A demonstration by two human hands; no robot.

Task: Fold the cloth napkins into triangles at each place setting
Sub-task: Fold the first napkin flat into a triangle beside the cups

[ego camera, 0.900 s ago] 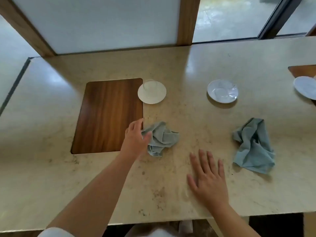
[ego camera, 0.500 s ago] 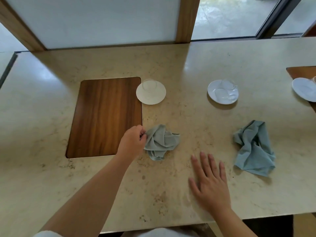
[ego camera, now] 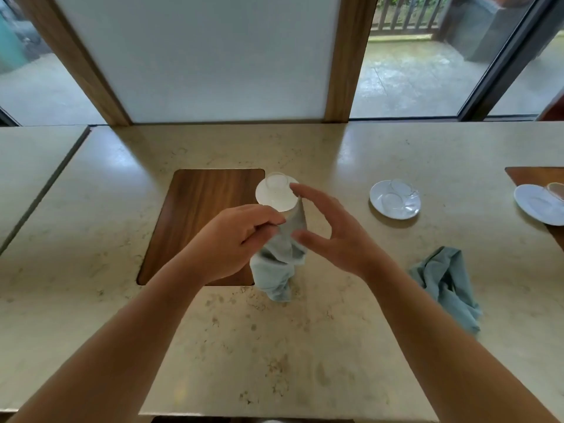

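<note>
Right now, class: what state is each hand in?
Left hand: pinches the hanging napkin.
Right hand: open, fingers spread by the napkin's top corner, gripping nothing.

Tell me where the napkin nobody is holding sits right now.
In the head view the crumpled blue-grey napkin lies on the stone table at right, nearer the person than the pale blue saucer and right of the right hand.

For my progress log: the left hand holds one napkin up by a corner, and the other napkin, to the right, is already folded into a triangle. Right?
No: the head view shows the other napkin lying crumpled, not folded. The left hand does hold one napkin up by a corner.
</note>
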